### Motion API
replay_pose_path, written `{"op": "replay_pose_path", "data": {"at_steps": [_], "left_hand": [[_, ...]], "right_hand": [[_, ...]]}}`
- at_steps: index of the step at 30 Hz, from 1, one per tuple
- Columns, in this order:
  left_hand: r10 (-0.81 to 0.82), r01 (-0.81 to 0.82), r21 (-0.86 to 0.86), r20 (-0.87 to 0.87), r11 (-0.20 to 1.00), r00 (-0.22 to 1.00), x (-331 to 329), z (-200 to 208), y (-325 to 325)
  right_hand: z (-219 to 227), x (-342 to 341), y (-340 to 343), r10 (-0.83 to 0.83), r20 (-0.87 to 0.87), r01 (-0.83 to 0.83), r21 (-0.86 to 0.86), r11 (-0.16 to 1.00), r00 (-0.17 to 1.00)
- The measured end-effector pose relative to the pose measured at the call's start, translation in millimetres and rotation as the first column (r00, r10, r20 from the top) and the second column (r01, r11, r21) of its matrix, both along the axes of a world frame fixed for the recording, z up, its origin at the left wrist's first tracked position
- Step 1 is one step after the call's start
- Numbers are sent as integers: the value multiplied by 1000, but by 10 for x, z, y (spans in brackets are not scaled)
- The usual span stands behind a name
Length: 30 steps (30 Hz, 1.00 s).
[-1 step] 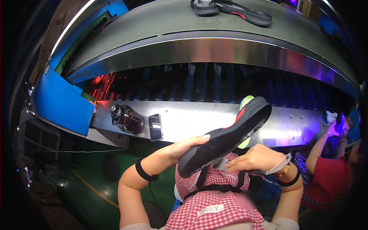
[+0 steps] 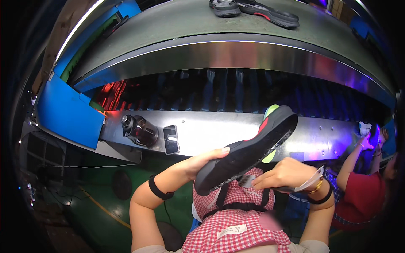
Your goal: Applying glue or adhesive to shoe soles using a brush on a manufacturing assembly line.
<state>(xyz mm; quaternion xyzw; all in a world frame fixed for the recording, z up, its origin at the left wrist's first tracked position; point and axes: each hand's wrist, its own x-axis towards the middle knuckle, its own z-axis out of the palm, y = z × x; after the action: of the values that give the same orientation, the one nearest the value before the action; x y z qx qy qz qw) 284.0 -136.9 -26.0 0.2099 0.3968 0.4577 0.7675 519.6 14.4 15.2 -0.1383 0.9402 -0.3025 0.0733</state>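
Green-grey conveyor belt, biggest thing here, arcs across the far side, shiny metal panel down its front edge. Steel desk runs below it, nearer the worker, lit bright in the middle, purplish toward the right. Green floor underneath, yellow line on it. Blue cabinet at the desk's left end. Co-worker in a red top, off to the right, hands up around a dark object in violet light.

Worker wears a red-and-white checked apron. In front of it: black shoe, red and lime-green accents, held up in the air on a slant over the desk's near edge, lower end at the left, upper end at the right, shiny whitish streaks along the underside edge. Two more shoes sit on the belt, side by side. Dark bottle on the desk at left, cap tilted left.

Left hand grips the shoe near its lower end, thumb on the near side, other fingers mostly hidden. Right hand is curled, pinching a small brush-like tool just beside the shoe's underside; can't tell if it touches. Phone lies right of the bottle. Black band on the left forearm, gold bracelet at the right wrist.
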Motion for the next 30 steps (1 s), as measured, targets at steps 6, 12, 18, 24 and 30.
{"op": "replay_pose_path", "data": {"at_steps": [6,12,18,24,30], "left_hand": [[-77,79,19,-89,997,993,-52,28,-64],[-87,88,2,-92,996,992,-74,65,-126],[-102,102,-11,-77,995,992,-91,131,-186],[-132,128,-36,-139,991,981,-175,212,-305],[-136,142,26,-160,990,978,-235,153,-367]], "right_hand": [[83,11,43,-75,-42,75,4,997,996],[143,24,65,-210,-104,191,-169,967,972],[182,7,122,-98,-68,94,-54,994,993],[217,110,164,-106,-9,106,92,990,994],[97,174,255,-270,-135,244,-181,953,953]]}}
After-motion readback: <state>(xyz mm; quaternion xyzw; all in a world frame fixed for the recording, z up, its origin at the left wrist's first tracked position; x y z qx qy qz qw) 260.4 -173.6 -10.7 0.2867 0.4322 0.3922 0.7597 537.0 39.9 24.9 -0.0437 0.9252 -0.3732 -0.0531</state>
